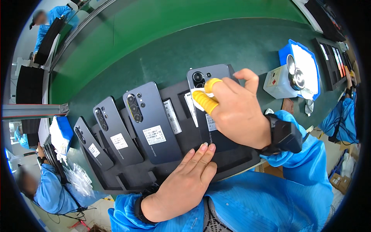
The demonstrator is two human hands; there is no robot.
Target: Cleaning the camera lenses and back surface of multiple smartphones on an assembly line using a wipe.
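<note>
Phone (210, 100) lies on black tray (232, 156); your right hand (235, 112) pinches white wipe (201, 92) against it; left hand (187, 183) flat, released, pressing tray edge.

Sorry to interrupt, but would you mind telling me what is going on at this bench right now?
A person in a blue smock is working on dark phones lying back-up in a black tray on a green belt. The right hand, with yellow finger cots, presses a small white wipe against the rightmost phone near its camera. The left hand lies flat on the tray's front edge. Three more phones wait to the left, and a white dispenser bottle stands to the right.
</note>
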